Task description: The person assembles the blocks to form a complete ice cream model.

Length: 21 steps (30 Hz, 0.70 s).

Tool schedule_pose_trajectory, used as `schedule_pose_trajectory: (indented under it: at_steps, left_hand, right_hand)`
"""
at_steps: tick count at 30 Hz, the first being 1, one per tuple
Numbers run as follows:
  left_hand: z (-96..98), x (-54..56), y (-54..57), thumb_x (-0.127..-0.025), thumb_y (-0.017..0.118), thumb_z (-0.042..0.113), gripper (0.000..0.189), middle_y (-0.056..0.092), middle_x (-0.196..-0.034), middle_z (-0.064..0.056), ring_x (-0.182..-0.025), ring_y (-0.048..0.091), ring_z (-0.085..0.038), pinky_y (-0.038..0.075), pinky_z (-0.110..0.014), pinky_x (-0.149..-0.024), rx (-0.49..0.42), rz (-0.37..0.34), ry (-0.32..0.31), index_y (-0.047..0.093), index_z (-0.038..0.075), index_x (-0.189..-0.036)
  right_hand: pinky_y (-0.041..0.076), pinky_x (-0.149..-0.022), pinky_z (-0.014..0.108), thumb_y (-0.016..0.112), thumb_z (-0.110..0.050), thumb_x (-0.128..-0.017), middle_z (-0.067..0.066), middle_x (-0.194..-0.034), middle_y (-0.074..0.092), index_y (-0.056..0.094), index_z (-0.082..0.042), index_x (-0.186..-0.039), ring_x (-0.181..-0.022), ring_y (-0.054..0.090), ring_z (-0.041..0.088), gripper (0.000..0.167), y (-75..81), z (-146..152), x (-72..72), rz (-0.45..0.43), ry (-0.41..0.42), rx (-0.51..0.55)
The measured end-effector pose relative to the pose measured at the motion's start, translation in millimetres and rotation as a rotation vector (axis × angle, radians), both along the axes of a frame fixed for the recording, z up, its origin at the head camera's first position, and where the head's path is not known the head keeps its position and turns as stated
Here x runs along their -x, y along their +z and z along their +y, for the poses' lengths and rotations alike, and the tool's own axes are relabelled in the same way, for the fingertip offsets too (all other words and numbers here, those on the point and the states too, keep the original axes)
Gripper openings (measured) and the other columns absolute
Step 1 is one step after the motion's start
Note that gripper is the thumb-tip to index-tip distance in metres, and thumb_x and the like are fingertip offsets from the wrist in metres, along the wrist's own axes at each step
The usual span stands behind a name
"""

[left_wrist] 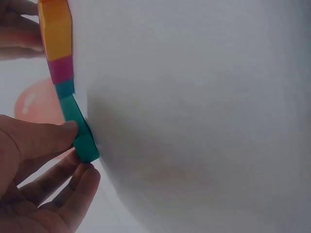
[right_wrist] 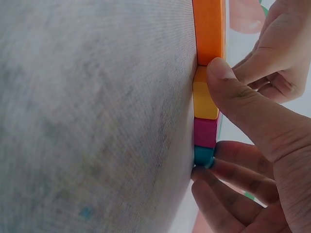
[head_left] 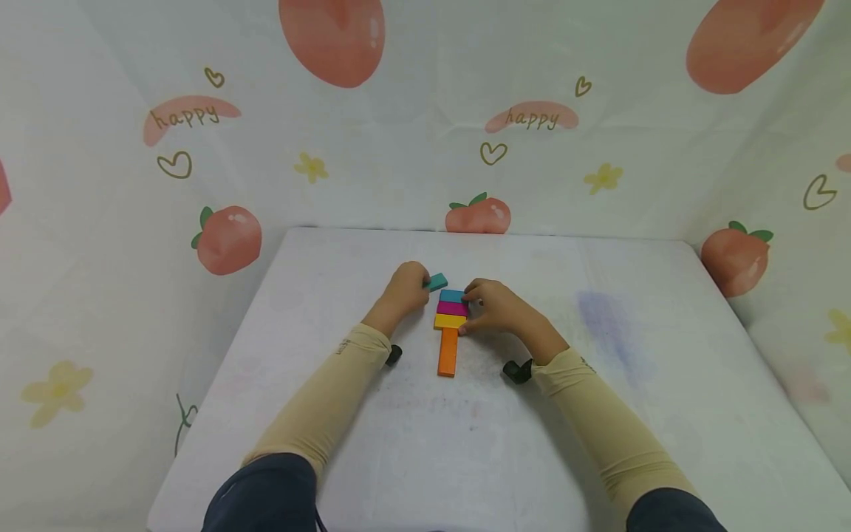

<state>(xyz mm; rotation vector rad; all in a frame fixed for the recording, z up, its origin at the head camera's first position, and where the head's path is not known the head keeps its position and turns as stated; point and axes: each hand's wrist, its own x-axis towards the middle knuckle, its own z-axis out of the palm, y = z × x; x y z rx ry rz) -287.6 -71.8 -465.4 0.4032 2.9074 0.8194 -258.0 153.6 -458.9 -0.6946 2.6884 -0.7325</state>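
Observation:
My left hand [head_left: 407, 287] pinches a teal-green block [head_left: 436, 281] between thumb and fingers, just beyond the far end of a row of blocks. In the left wrist view the green block [left_wrist: 86, 146] slants close to the row's blue end. Lying crosswise on the table, the blue block [head_left: 452, 296], magenta block [head_left: 452, 308] and yellow block [head_left: 449, 321] sit side by side. An orange block [head_left: 448, 353] extends lengthwise toward me from the yellow one. My right hand [head_left: 497, 307] holds the row from the right, its thumb at the yellow block [right_wrist: 204, 97] and fingertips at the blue block [right_wrist: 203, 157].
The blocks lie on a white table [head_left: 425, 451] with a bluish smudge [head_left: 608, 325] on its right side. A printed fabric backdrop [head_left: 399, 148] stands behind and along both sides. Dark wrist devices [head_left: 517, 372] sit under both wrists.

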Motion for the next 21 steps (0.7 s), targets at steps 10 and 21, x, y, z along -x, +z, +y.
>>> schedule_pose_trajectory:
  at_steps: [10,21]
  left_hand:
    - [7.1,-2.5,1.9,-0.099,0.066,0.002,0.026,0.069,-0.124,-0.019,-0.117,0.063,-0.032,0.052,-0.043,-0.114,0.003,-0.019,-0.053,0.071,-0.007,-0.123]
    - [11.1,-3.9,2.2,-0.095,0.067,-0.005,0.029,0.068,-0.123,-0.019,-0.115,0.064,-0.032,0.052,-0.043,-0.114,0.02,-0.016,-0.062,0.071,-0.009,-0.123]
  right_hand:
    - [0.055,-0.11,0.047,0.094,-0.038,-0.081,0.016,-0.138,0.066,0.072,0.0,-0.135,-0.128,0.061,0.032,0.07,1.7,-1.3,-0.8,-0.017,-0.016,0.006]
    - [0.053,-0.112,0.047,0.094,-0.04,-0.081,0.019,-0.138,0.066,0.074,0.002,-0.131,-0.129,0.059,0.035,0.068,1.8,-1.9,1.2,0.049,0.048,-0.05]
